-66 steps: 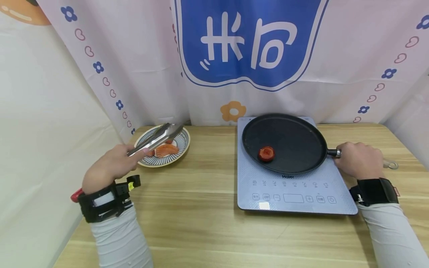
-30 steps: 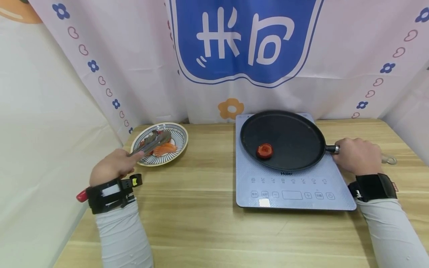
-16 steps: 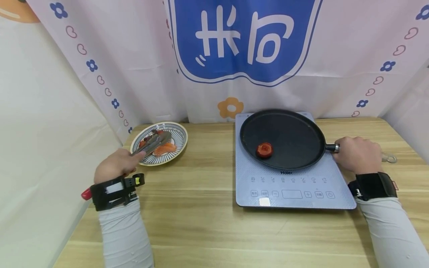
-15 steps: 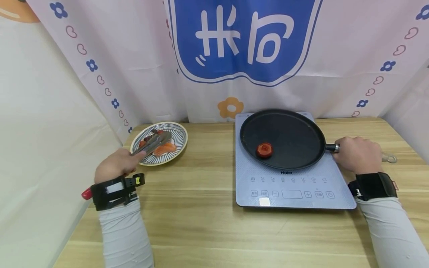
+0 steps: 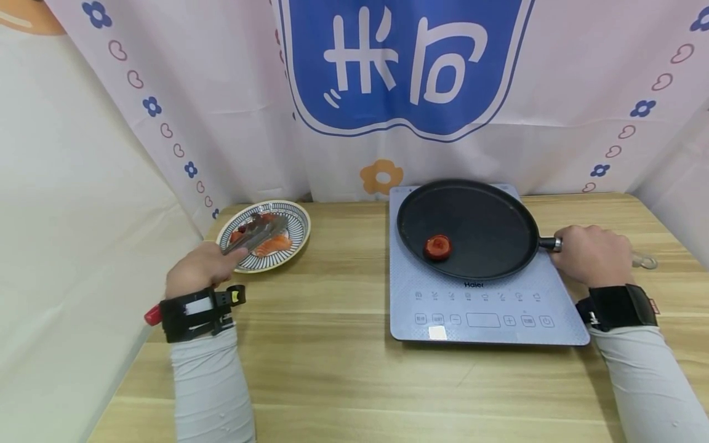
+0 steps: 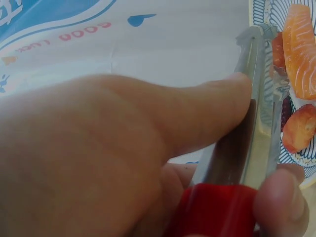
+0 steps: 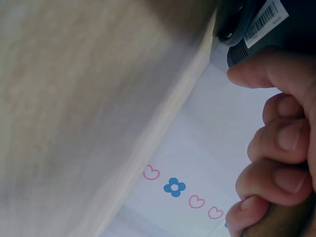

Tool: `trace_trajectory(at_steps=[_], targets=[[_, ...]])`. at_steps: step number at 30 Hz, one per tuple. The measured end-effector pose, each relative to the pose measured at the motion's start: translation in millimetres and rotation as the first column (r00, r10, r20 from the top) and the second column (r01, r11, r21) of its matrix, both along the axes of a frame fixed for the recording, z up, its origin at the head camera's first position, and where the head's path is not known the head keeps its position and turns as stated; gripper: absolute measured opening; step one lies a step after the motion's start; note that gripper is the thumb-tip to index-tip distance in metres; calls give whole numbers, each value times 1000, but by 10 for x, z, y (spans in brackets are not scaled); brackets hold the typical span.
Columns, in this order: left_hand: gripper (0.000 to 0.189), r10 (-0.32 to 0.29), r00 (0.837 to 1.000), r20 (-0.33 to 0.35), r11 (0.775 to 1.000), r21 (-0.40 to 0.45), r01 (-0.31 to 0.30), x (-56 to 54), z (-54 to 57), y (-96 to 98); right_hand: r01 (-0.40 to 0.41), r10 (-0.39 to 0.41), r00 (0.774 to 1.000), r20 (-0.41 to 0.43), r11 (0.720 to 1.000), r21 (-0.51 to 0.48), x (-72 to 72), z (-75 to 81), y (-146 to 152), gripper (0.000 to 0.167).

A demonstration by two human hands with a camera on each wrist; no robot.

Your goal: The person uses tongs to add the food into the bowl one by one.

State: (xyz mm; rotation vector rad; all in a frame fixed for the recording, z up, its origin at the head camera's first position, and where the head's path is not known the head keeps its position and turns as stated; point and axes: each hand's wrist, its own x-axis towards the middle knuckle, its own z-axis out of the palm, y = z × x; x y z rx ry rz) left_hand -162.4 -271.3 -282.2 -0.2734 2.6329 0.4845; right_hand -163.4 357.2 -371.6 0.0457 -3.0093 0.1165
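Note:
My left hand (image 5: 202,269) holds metal tongs (image 5: 256,235) by their arms, thumb along the top. In the left wrist view their red handle end (image 6: 215,210) sits against the palm. The tong heads reach over a patterned plate (image 5: 303,237) at the back left. On it lie an orange, white-striped salmon piece (image 6: 299,54) and several smaller reddish pieces, partly covered by the tongs. My right hand (image 5: 595,253) grips the handle (image 5: 548,243) of a flat black pan (image 5: 487,224). A round red piece (image 5: 437,247) lies near the pan's front left edge.
The pan stands on a pale induction cooker (image 5: 482,314) with a row of touch buttons in front. A printed cloth (image 5: 343,166) hangs right behind the wooden table (image 5: 332,369). A pale wall (image 5: 83,215) closes off the left side.
My left hand has lowered the tongs onto the food on the plate, then shifted slightly rightward. The right hand keeps its grip on the pan handle, and the red piece stays put.

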Motion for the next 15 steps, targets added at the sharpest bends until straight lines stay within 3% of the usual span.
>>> trace_trajectory(at_steps=[9,15], targets=[[58,-9,1000,-16,1000,19,9,-16,-13,75,0,0,1000,-10,1000,3,0,-21,-3,23],[58,19,1000,-5,1000,-3,-19,17,12,51,0,0,1000,-22,1000,4,-7,-25,-5,24]])
